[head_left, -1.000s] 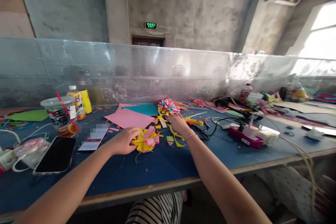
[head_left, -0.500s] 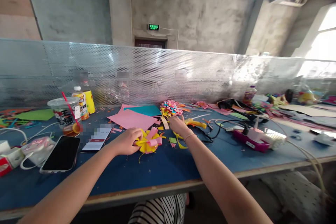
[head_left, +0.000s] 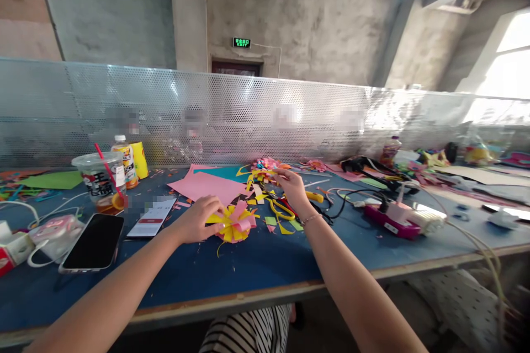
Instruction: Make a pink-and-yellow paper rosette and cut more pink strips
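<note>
Across the blue tabletop (head_left: 256,265), the open left hand (head_left: 197,222) touches a yellow-and-pink paper flower (head_left: 232,226), likely light, crushable, best pinched centrally; the right hand (head_left: 295,188), grip unclear, is near a multicoloured paper flower (head_left: 264,164).

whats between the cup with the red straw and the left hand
In the head view, a flat device with a lit screen lies between the cup and the left hand, with small pink scraps nearer the hand.
</note>
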{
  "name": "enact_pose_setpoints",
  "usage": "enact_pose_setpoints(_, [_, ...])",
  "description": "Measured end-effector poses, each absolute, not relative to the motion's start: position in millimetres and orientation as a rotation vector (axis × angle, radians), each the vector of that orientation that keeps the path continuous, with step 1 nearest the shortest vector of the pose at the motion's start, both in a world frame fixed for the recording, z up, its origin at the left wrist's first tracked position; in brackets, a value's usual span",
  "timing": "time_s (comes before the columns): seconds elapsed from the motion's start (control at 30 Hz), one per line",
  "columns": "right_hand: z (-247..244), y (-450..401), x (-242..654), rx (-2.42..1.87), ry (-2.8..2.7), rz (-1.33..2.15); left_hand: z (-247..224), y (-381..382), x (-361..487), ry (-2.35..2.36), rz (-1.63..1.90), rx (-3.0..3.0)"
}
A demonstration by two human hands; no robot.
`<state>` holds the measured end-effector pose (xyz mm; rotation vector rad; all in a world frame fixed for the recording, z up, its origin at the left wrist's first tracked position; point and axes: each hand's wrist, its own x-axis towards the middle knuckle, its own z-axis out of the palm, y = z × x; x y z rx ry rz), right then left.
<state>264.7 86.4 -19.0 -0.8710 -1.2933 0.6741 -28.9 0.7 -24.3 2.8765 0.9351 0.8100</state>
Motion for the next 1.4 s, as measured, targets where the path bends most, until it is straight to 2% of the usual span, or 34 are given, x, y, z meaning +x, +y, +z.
enact_pose_setpoints(0.13, [-13, 79, 257, -0.727, -1.195, 0.718, -29, 4, -29, 1.041, 0.916, 2.874])
enact_pose_setpoints(0.23, [-11, 73, 251, -0.620, -1.212, 0.789, -29, 6, -24, 1.133, 1.171, 2.830])
enact_pose_setpoints(0.33, [-15, 71, 242, -0.635, -1.280, 0.849, -18, 9, -7, 1.260, 1.494, 2.795])
enact_pose_setpoints(0.43, [-20, 71, 234, -0.672, -1.337, 0.872, 3, 14, 21, 1.366, 1.535, 2.879])
enact_pose_setpoints(0.5, [-22, 70, 232, -0.662, -1.346, 0.888, 16, 22, 41, 1.405, 1.475, 2.928])
enact_pose_setpoints(0.67, [-20, 70, 237, -0.604, -1.265, 0.915, 32, 49, 78, 1.339, 0.952, 2.979])
enact_pose_setpoints(1.03, [-14, 78, 243, -0.629, -1.150, 0.844, 61, 67, 76, 1.073, 0.723, 3.046])
enact_pose_setpoints(1.23, [-5, 75, 242, -0.554, -1.127, 0.897, 74, 67, 91, 0.982, 0.728, 2.918])
enact_pose_setpoints(1.4, [16, 69, 283, -0.477, -1.114, 0.860, 86, 26, 89, 0.688, 0.673, 2.528])
